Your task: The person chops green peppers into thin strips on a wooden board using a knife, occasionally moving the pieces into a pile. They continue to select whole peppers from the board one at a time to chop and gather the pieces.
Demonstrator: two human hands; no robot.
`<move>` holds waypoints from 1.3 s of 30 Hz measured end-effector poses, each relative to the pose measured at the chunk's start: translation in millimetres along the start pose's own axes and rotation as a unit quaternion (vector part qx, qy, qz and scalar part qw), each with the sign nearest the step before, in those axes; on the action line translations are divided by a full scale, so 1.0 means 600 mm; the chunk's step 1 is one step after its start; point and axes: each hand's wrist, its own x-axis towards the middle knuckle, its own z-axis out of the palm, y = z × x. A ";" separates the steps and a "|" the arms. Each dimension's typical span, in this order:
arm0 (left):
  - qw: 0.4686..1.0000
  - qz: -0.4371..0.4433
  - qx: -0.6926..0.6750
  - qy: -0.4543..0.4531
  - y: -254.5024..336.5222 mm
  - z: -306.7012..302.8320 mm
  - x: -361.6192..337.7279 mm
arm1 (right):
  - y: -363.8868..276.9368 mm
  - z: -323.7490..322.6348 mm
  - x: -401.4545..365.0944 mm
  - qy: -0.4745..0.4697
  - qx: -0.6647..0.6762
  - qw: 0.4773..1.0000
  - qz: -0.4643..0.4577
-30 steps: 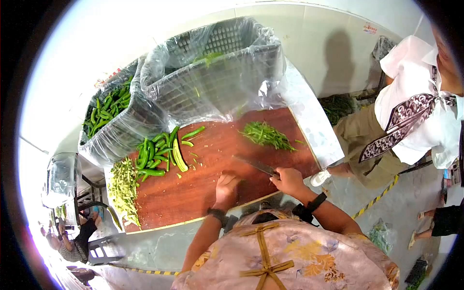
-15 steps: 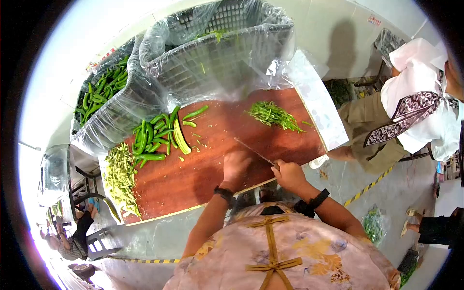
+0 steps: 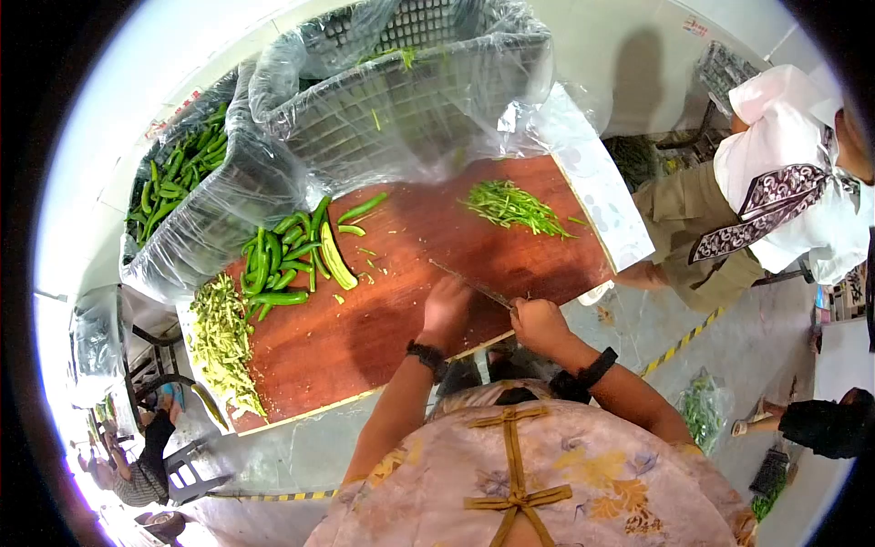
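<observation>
My right hand (image 3: 540, 325) is wrapped round the handle of a knife (image 3: 474, 283). Its thin blade points up and left across the red-brown board, just beyond my left hand (image 3: 445, 312). That hand is curled down on the board, and whatever lies under its fingers is hidden. To the left is a pile of whole green chili peppers (image 3: 275, 262), with a split pepper (image 3: 335, 258) showing its pale inside. Pale seedy pepper cores (image 3: 221, 346) are heaped at the board's left end. Thin green pepper strips (image 3: 516, 208) lie in a pile at the upper right.
Behind the board (image 3: 415, 219) stand two plastic-lined crates, one holding green peppers (image 3: 182, 173), the larger crate (image 3: 401, 114) mostly lined mesh. A person in a white top (image 3: 775, 173) is at the right. Another person (image 3: 141, 465) sits at lower left. A bag of greens (image 3: 702, 410) rests on the floor.
The view has shifted slightly. My hands and the knife stay in nearly the same place over the board. At far right, a person in dark clothing has shifted a little.
</observation>
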 end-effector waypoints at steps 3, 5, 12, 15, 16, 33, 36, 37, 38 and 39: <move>1.000 0.013 -0.024 0.001 0.007 -0.006 0.008 | -0.018 -0.019 -0.014 0.011 0.006 1.000 0.016; 0.999 0.021 -0.038 0.013 0.017 -0.016 0.011 | -0.022 -0.030 -0.017 -0.009 -0.015 1.000 0.025; 0.996 -0.025 0.062 -0.051 0.023 -0.026 0.002 | -0.024 -0.031 -0.019 -0.007 -0.016 1.000 0.017; 0.998 -0.011 0.063 -0.022 0.015 -0.016 0.000 | -0.030 -0.036 -0.017 -0.013 -0.018 0.999 0.026; 0.998 0.004 0.062 0.013 0.014 -0.014 0.001 | -0.030 -0.038 -0.016 -0.020 -0.020 0.999 0.028; 1.000 -0.002 0.015 -0.015 0.010 -0.030 0.007 | -0.036 -0.001 0.040 -0.061 -0.036 0.997 0.034; 1.000 -0.002 0.009 -0.019 0.006 -0.022 0.003 | -0.055 0.007 0.079 -0.041 -0.034 0.998 0.015; 1.000 -0.004 0.006 -0.015 0.005 -0.018 0.002 | -0.049 0.013 0.084 -0.040 -0.032 0.999 0.012; 1.000 -0.001 0.011 -0.012 0.003 -0.015 0.002 | -0.039 0.021 0.093 -0.003 -0.037 0.999 -0.023; 0.999 -0.009 0.030 -0.027 0.002 -0.014 0.002 | -0.037 0.018 0.099 0.033 -0.043 0.997 -0.057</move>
